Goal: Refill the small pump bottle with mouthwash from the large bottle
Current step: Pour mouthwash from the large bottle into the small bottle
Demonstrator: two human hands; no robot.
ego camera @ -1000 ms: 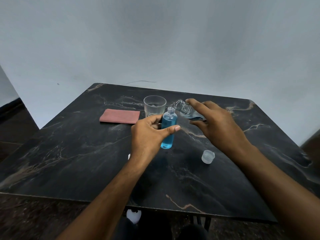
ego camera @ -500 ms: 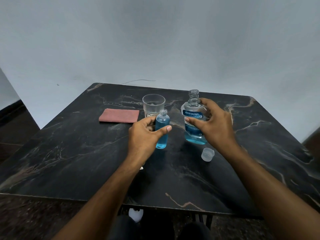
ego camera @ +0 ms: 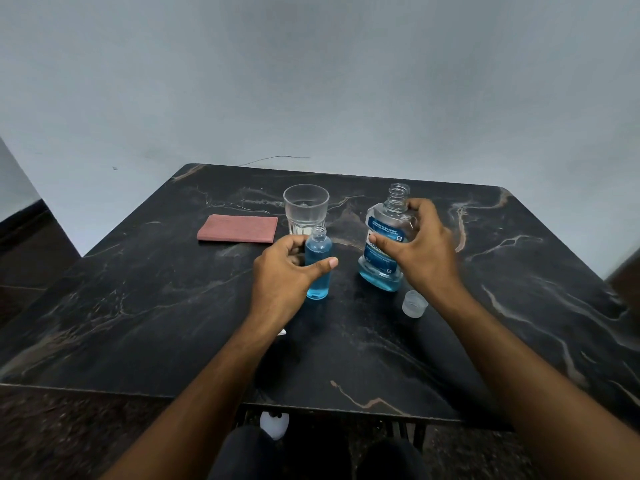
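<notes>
From the head view, the left hand is pinching the small bottle, standing uncapped just in front of the glass. The right hand is curling around the large bottle, right of the glass. Both bottles are looking light, smooth and likely slippery; mid-body seems the best hold. The pump top is staying mostly hidden behind the left wrist.

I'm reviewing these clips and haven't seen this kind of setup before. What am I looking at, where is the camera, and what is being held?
There is no machine: a person wears a camera on the head, looking down at both bare hands over a dark marble table. The left hand grips the small bottle, nearly full of blue liquid and uncapped. The right hand holds the large mouthwash bottle, upright and open. A clear cap, an empty glass and a pink cloth lie nearby.
</notes>
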